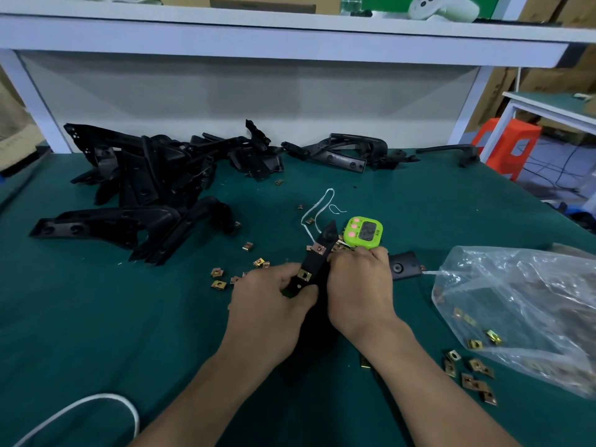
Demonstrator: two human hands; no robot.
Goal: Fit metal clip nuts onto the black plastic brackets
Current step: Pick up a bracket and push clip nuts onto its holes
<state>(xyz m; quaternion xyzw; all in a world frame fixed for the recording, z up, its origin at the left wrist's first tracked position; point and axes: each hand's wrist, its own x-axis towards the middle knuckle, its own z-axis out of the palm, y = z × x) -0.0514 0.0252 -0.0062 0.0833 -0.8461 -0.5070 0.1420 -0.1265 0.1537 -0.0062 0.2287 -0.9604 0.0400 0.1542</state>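
We hold a black bracket (317,257).
Our left hand (274,296) grips its lower end, our right hand (360,285) clasps its side; two clip nuts (304,275) sit on it.

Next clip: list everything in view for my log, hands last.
Held bracket: one, black, between the hands, two clip nuts fitted.
Bracket pile: many, black, mat's far left.
Loose clip nuts: many, brass-coloured, scattered left of hands and beside bag.
Plastic bag: one, clear, right, holding nuts.
Timer: one, green, behind hands.
String: one, white, beside timer.
Mat: one, green, under everything.
Left hand, right hand: two, gripping held bracket.
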